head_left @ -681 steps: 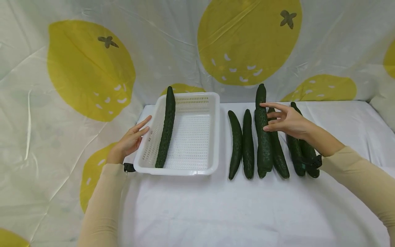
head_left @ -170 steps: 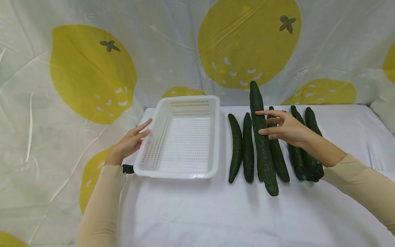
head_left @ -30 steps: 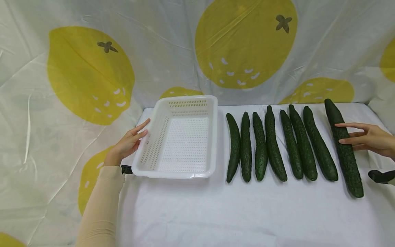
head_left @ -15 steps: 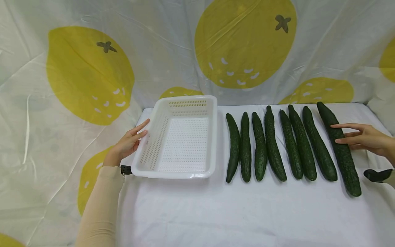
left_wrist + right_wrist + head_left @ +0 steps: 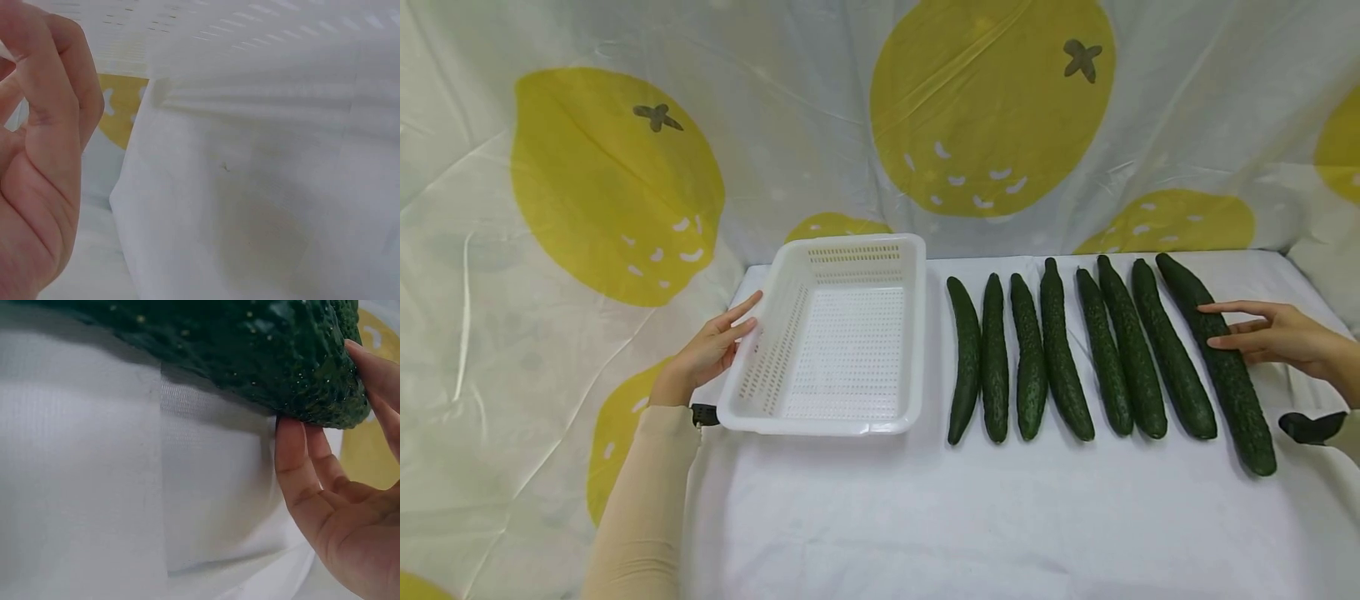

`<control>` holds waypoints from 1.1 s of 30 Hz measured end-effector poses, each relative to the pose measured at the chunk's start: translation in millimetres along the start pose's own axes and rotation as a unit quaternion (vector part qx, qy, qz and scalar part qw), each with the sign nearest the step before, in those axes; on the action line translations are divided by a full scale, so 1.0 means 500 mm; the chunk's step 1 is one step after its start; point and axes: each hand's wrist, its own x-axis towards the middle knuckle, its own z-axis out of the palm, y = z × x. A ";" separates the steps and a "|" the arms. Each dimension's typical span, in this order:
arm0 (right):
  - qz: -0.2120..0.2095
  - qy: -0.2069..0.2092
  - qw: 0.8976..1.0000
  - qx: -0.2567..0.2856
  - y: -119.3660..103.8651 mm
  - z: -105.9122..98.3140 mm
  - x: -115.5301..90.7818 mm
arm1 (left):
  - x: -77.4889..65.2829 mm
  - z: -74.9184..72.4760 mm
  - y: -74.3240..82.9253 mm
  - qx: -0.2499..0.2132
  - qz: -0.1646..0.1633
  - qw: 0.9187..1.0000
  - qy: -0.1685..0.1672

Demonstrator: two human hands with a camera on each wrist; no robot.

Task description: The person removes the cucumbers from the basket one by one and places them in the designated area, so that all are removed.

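Note:
My right hand (image 5: 1273, 337) grips the cucumber (image 5: 1221, 367) at the right end of a row of cucumbers. Its thumb and fingers sit on both sides of the dark green, bumpy skin; in the right wrist view, fingertips (image 5: 290, 434) press against the underside of the cucumber (image 5: 250, 350), close over the cloth. At the left, my left hand (image 5: 707, 350) holds the left rim of a white plastic basket (image 5: 820, 425) with perforated walls. Nothing lies inside the basket. In the left wrist view, curled fingers (image 5: 59, 94) reach up to the basket's wall.
Several more cucumbers, among them a curved one (image 5: 966, 358) nearest the basket, lie side by side on the white tablecloth (image 5: 880, 517). A lemon-print curtain (image 5: 992, 108) hangs behind and along the left.
The cucumber under my right hand has moved left toward the row over the last second. Earlier, a cucumber lay in the basket and my right hand was mid-row. My left hand stayed at the rim.

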 end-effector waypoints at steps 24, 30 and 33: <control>-0.037 0.006 0.999 -0.001 -0.012 0.018 -0.010 | -0.002 -0.004 -0.002 -0.010 -0.006 1.000 0.002; -0.040 0.016 0.999 -0.002 -0.016 0.015 -0.015 | -0.001 -0.003 -0.004 -0.011 -0.005 1.000 -0.006; -0.049 0.042 0.998 -0.005 -0.021 0.014 -0.016 | 0.001 -0.003 -0.005 -0.004 -0.001 1.000 -0.004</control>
